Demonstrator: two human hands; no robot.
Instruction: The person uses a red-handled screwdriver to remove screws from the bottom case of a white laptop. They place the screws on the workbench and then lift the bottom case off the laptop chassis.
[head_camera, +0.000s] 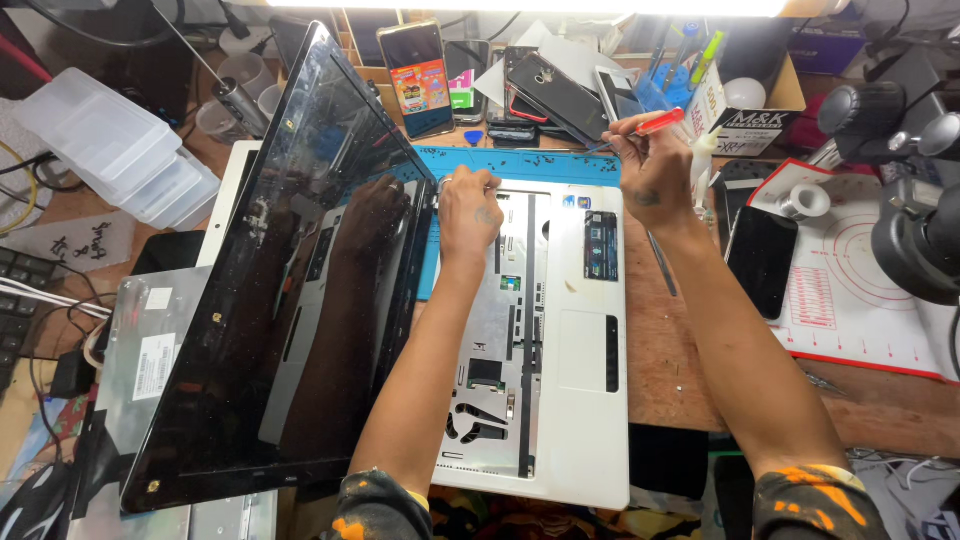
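The left hand (470, 215) presses curled fingers onto the far corner of the laptop base (560, 340), near the hinge; whether it pinches anything, I cannot tell. The right hand (652, 170) grips a red screwdriver (655, 123), which lies nearly level with its tip pointing left. The base's long axis runs away from the person, its dark screen (290, 290) tilted open leftward. Underneath lie a blue mat (520, 163) and a cluttered wooden bench (680, 370); phones (480, 80) stand behind.

Glossy black laptop screen (290, 290), matt white plastic palmrest (590, 380), bare metal keyboard tray (495, 340), worn wooden bench (680, 370)
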